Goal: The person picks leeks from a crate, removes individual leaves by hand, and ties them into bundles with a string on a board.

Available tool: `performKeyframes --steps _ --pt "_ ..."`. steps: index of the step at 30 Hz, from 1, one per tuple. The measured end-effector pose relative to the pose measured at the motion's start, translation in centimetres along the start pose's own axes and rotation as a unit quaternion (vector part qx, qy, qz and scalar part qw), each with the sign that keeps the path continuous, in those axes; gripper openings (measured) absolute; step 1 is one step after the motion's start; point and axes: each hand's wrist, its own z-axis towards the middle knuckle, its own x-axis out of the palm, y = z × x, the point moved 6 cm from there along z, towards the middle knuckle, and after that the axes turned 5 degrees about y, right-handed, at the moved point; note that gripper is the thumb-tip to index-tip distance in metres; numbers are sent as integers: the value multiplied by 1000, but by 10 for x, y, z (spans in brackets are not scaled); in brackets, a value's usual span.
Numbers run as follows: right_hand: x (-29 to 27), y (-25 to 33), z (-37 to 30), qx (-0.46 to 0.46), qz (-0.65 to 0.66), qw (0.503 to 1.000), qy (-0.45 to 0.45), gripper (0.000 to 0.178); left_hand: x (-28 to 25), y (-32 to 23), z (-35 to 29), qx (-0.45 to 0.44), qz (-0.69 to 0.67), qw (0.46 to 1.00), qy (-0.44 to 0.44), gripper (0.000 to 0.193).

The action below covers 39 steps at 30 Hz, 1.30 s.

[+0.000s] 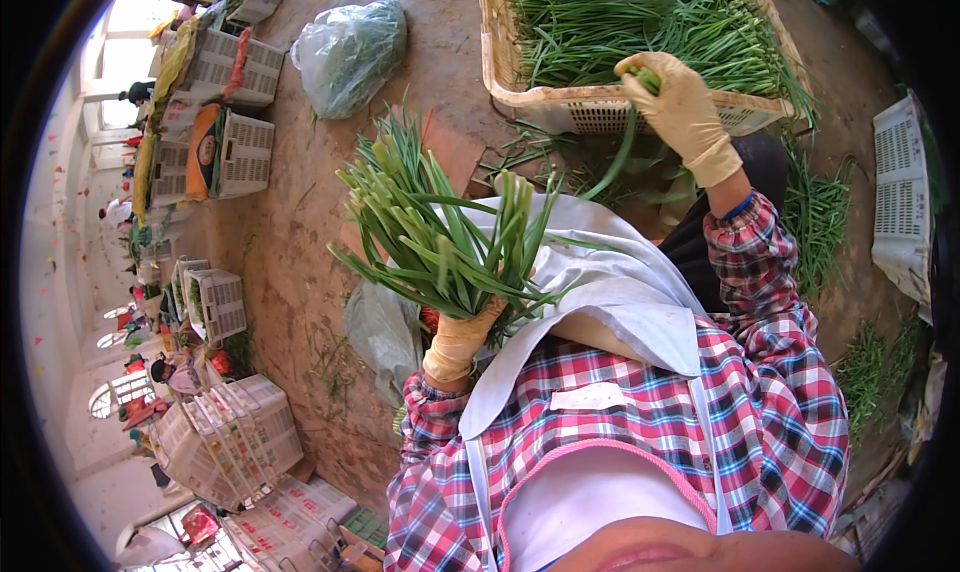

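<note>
Holding a bunch [440,247] in my left hand [462,344] while my right hand [685,117] pinches a few stalks [648,80].
The bunch fans out above my left hand, whose fingers wrap its lower part; my right hand shows beside the crate's [560,95] near edge, greens [640,22] beyond it. I'd want the left grip snug but gentle, since stems probably bruise, the right pinch light, and the ends level.

The stalks [445,242] are green, paling toward the ends; the gloves [688,120] are cream. The shirt [775,402] is plaid in red, white, blue and black, the apron [640,272] pale grey, the crate [560,96] yellowish.
</note>
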Motion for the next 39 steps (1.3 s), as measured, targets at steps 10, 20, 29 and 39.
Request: performKeyframes --steps 10,20,29,39 --pt "78 49 -66 125 589 726 333 21 12 7 14 -5 132 990 56 46" --pt "59 36 -54 87 683 699 191 33 19 -12 15 55 186 981 -28 52" --pt "50 70 -57 -14 553 786 275 30 28 -5 16 14 202 979 15 55" --pt "47 38 -58 24 632 754 176 40 16 -21 5 50 -110 992 -30 54"
